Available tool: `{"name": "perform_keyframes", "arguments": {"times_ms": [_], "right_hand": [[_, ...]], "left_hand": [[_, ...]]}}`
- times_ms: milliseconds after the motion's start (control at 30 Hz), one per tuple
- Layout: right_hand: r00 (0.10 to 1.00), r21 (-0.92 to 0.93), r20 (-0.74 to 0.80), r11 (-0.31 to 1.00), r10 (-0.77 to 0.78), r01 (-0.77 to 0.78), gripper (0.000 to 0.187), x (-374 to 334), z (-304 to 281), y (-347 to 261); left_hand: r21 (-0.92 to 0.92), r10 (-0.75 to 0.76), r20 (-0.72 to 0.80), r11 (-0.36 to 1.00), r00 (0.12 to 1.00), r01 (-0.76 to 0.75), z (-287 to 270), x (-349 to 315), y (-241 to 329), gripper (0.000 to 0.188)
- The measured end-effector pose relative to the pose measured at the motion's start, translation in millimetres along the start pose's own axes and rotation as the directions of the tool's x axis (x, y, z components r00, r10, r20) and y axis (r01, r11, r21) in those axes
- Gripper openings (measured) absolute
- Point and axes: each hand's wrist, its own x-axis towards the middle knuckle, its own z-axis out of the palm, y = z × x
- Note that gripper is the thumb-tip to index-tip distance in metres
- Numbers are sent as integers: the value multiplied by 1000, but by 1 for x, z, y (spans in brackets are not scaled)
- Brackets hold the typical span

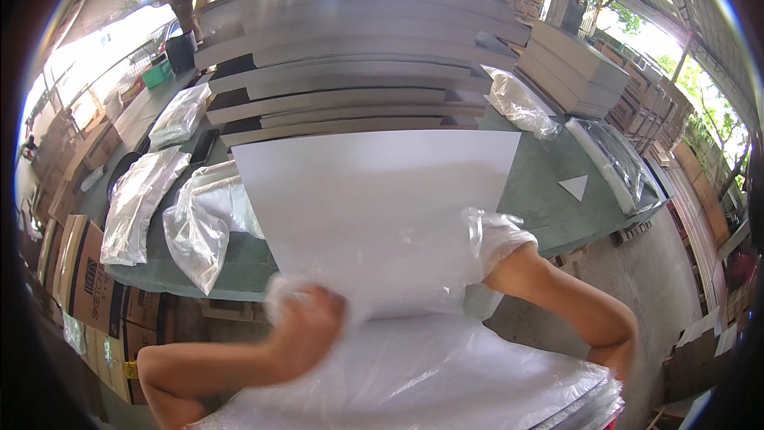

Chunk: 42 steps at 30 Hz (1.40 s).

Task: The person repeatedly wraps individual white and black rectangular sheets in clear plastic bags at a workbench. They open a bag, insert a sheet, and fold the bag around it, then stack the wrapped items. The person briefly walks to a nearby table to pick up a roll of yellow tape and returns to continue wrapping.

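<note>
A large white sheet [374,183] lies in front of me at the middle of the table, its near part covered by a clear plastic bag [414,291]. My left hand [310,330], smeared by motion, is curled closed on the bag's crumpled left edge. My right hand [505,251] is inside the plastic at the sheet's right edge, and its fingers are hidden by wrinkled film. Closest to me is a stack of plastic-wrapped white sheets [454,366], below both hands.
Tall stacks of grey-white board [358,24] rise behind the sheet. Clear plastic bags [147,203] lie on the green table [549,171] at the left; more plastic packs [613,163] and a white triangular scrap [574,187] lie at the right. Cardboard cartons [91,279] stand at lower left.
</note>
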Motion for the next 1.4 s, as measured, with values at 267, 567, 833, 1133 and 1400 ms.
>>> {"name": "perform_keyframes", "arguments": {"times_ms": [267,567,833,1133,1400], "right_hand": [[991,137,-131,990,-6,24,33,-11,9,2],[760,695,-644,484,88,532,36,-15,31,14],[845,294,-102,795,-526,530,17,-54,30,-7],[995,-192,21,977,-94,97,16,-34,-1,19],[987,-265,-114,961,-113,80,29,-11,9,29]], "left_hand": [[-421,50,406,896,913,138,-13,14,-40,29],[-946,250,272,244,929,212,7,10,-66,49],[-327,-144,-9,936,990,133,17,11,-74,45],[-912,463,221,409,858,14,-11,11,-37,18],[-712,422,-409,407,809,-572,-12,-31,13,19]]}}
